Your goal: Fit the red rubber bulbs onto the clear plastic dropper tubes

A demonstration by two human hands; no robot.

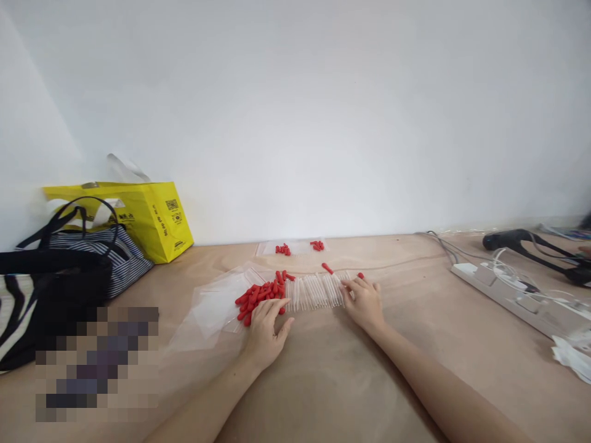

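A: Where are the white sticks [314, 291] being kept?

B: They are being laid side by side in a row at the middle of the tabletop [314, 381]. The right end is being met by the right hand [364, 306].

A: How are its fingers being held?

B: They are being bent, with the thumb near the forefinger. Whether a stick is being pinched cannot be told.

A: And the left hand [266, 332]?

B: It is being held at the near side of the red pile [261, 296]. The thumb is being kept apart from the fingers, which are being held close together. Nothing is being seen pinched there.

A: What is being placed around?

B: Clear bags [210, 307] are being spread left of the pile. One loose red piece [327, 268] is being left just beyond the row, and another is being partly hidden by the right hand. Toward the back edge, a farther bag [300, 248] is being shown with two small red groups. By the left edge, a yellow bag [161, 215], a striped bag [132, 261] and a black bag [87, 289] are being stood. Toward the right edge, a power strip [508, 298] is being crossed by cables.
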